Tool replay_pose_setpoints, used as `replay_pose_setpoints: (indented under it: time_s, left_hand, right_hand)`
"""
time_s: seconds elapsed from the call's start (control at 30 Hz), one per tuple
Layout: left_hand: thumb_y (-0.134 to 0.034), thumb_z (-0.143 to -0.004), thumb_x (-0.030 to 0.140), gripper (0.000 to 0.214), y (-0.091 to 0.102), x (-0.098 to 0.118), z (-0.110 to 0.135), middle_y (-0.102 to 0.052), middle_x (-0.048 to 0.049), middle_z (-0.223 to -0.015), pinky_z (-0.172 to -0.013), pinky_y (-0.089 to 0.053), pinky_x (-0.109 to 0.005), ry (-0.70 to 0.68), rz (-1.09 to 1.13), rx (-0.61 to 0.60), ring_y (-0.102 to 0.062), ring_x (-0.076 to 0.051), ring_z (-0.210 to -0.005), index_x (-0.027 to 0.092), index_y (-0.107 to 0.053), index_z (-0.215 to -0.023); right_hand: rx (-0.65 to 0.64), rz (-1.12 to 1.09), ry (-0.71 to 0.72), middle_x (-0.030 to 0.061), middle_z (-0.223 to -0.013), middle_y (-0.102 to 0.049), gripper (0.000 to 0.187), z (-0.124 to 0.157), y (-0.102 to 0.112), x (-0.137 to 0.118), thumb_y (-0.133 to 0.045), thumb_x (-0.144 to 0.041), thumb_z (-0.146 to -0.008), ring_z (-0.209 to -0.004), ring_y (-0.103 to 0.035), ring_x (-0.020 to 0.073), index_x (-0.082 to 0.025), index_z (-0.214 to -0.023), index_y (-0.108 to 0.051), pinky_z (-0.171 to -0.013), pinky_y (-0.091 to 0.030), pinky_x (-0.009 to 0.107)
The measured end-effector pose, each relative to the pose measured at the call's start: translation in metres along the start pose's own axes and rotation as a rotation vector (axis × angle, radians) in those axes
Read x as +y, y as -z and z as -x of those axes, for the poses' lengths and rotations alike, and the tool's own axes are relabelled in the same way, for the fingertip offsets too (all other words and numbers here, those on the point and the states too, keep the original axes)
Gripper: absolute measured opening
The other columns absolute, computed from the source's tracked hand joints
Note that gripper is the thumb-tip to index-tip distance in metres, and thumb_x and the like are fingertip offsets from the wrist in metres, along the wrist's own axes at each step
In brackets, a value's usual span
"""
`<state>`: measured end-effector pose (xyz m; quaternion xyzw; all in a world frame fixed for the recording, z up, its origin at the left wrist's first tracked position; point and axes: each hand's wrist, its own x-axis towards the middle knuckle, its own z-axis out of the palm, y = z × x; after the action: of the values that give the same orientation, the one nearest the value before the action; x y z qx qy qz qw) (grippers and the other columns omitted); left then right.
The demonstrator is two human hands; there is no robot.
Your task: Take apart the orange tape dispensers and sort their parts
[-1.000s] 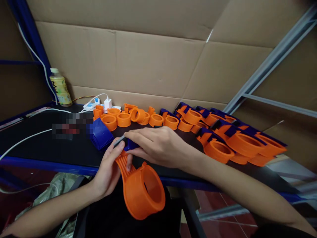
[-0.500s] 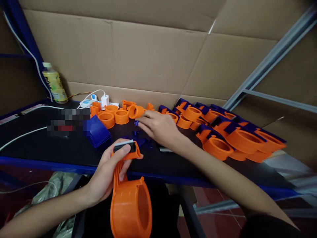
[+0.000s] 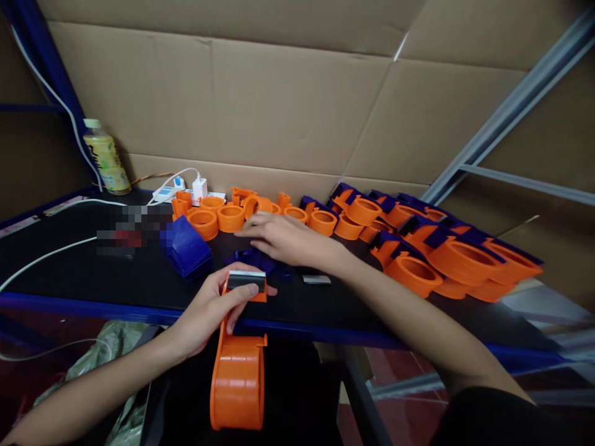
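My left hand (image 3: pixel 211 310) is closed round the neck of an orange tape dispenser body (image 3: pixel 237 378), which hangs below the table's front edge. A toothed metal blade on a black piece (image 3: pixel 246 279) sits at its top end under my thumb. My right hand (image 3: pixel 279 238) lies over small blue plastic parts (image 3: pixel 260 259) on the black table, fingers stretched and reaching left; I cannot see anything in it. A small metal blade (image 3: pixel 317 279) lies just right of my wrist.
A stack of blue plates (image 3: pixel 186 248) lies left of my hands. Orange rings (image 3: pixel 218 218) line the back; several assembled orange and blue dispensers (image 3: pixel 441 254) fill the right. A drink bottle (image 3: pixel 106 158), power strip (image 3: pixel 179 189) and white cables stand at the back left. Cardboard walls rise behind.
My right hand left the dispenser's top, reached back to the orange rings, then came down over the blue parts. My left hand turned the dispenser so its ring now shows edge-on.
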<state>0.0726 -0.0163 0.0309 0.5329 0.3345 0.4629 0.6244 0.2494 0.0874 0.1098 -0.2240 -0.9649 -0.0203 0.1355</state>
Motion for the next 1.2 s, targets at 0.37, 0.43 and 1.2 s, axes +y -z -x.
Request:
replay_pose_setpoints:
  time_s: [0.37,0.43,1.2]
  left_hand:
    - [-0.076,-0.081,0.032,0.022,-0.001,-0.002,-0.003,-0.073,-0.0025,-0.081,-0.041,-0.034,-0.018,-0.078,-0.162,-0.022,-0.045,-0.005,-0.043,0.016,-0.072,-0.096]
    - [-0.074,-0.084,0.035,0.026,0.0,-0.001,-0.003,-0.077,-0.0068,-0.092,-0.038,-0.033,-0.019,-0.032,-0.15,-0.032,-0.044,-0.004,-0.039,0.017,-0.07,-0.101]
    - [-0.075,-0.083,0.032,0.022,-0.007,0.002,-0.003,-0.076,-0.0069,-0.091,-0.059,-0.048,-0.021,-0.076,-0.218,-0.02,-0.062,-0.013,-0.065,0.017,-0.072,-0.099]
  right_hand:
    - [0.093,-0.312,-0.12,0.0028,-0.083,-0.067,0.014,0.06,0.028,-0.055,-0.063,-0.026,-0.094,-0.072,-0.059,0.0112,-0.018,-0.094,-0.074,-0.067,-0.046,0.023]
    - [0.132,-0.281,-0.175,0.0031,-0.083,-0.067,0.016,0.079,0.032,-0.049,-0.062,-0.029,-0.095,-0.072,-0.06,0.0118,-0.018,-0.092,-0.073,-0.069,-0.048,0.024]
    - [0.212,0.011,-0.198,0.0076,-0.115,-0.069,0.028,0.126,-0.004,-0.05,-0.057,-0.028,-0.098,-0.103,-0.065,0.0194,-0.025,-0.124,-0.066,-0.082,-0.056,0.033]
